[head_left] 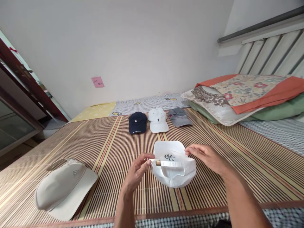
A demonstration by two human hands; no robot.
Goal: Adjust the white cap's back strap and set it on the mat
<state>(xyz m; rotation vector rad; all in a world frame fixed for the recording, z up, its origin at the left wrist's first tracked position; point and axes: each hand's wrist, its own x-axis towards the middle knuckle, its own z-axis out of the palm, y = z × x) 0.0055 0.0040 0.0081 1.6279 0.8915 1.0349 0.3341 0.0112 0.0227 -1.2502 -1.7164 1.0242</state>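
Observation:
A white baseball cap (174,182) with dark lettering lies on the striped mat, crown pushed in and its back strap and brass buckle towards me. Its brim points away from me. My left hand (139,167) is closed at the cap's left side, thumb and fingers by the strap end near the buckle. On the other side, my right hand (206,155) has its fingertips closed on the cap where brim meets crown. Beyond it stand a navy cap (137,123), a second white cap (158,121) and a grey cap (179,117), side by side.
A beige cap (63,186) rests on its side at the left of the bamboo mat (114,190). Stacked pillows (256,90) lie at the right, below a slatted headboard (273,52). A pink note (97,82) is stuck on the wall behind.

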